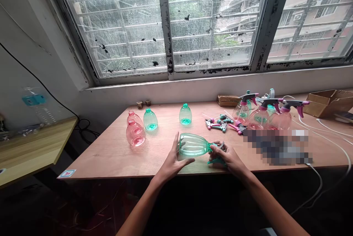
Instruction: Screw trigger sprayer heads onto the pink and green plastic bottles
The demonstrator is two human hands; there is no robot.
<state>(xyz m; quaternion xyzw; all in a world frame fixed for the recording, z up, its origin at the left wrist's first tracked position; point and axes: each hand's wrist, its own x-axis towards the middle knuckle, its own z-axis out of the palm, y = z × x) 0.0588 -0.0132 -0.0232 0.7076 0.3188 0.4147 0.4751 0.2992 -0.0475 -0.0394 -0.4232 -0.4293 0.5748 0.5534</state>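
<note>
My left hand (173,160) grips the base of a clear green bottle (193,145) that lies on its side above the wooden table (116,155), neck pointing right. At the neck, my right hand (227,157) is closed around a teal trigger sprayer head (217,155). Both hands are near the table's front edge.
Two pink bottles (135,131) and two green bottles (150,119) stand at the left and middle. Loose trigger heads (220,122) lie at centre right, beside three finished pink spray bottles (261,114). Cardboard boxes (327,101) and white cables (331,133) sit right. A side table (33,147) stands left.
</note>
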